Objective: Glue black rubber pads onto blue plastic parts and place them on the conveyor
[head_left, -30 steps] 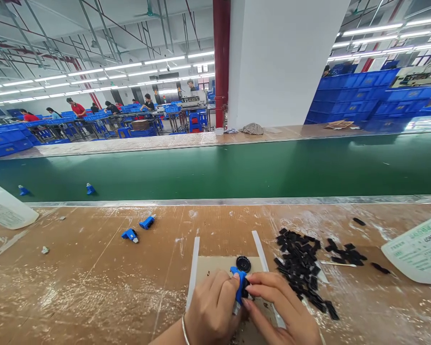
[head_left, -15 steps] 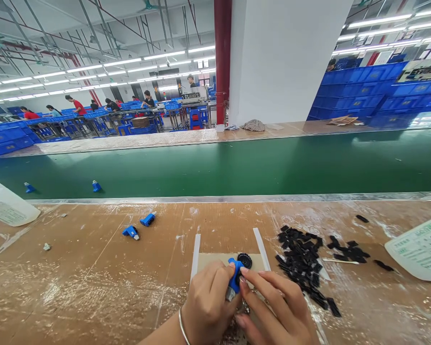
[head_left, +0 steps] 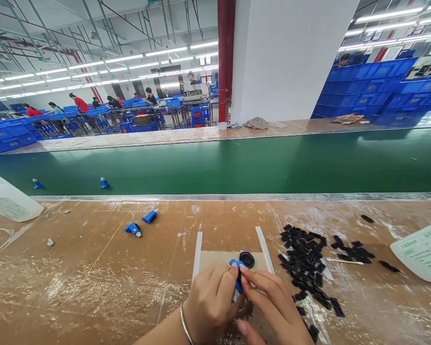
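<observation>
My left hand (head_left: 210, 306) is closed around a small blue plastic part (head_left: 237, 275), held low at the near edge of the brown worktable (head_left: 93, 282). My right hand (head_left: 273, 309) pinches the same blue part from the right with its fingertips. Just beyond the hands, a round black cap (head_left: 246, 259) lies on a beige card (head_left: 215, 258) framed by two white strips. A pile of several small black pieces (head_left: 303, 258) lies to the right of the card. Two loose blue parts (head_left: 141, 223) rest on the table to the left.
A green conveyor belt (head_left: 237, 163) runs across behind the table, carrying two blue parts (head_left: 104, 183) at the left. White plastic jugs lie at the left edge (head_left: 7, 203) and right edge (head_left: 422, 249). People work among blue crates in the background.
Both hands have drawn slightly closer together around the blue part, covering more of it. The view has tilted a little, and the two parts on the belt have shifted right.
</observation>
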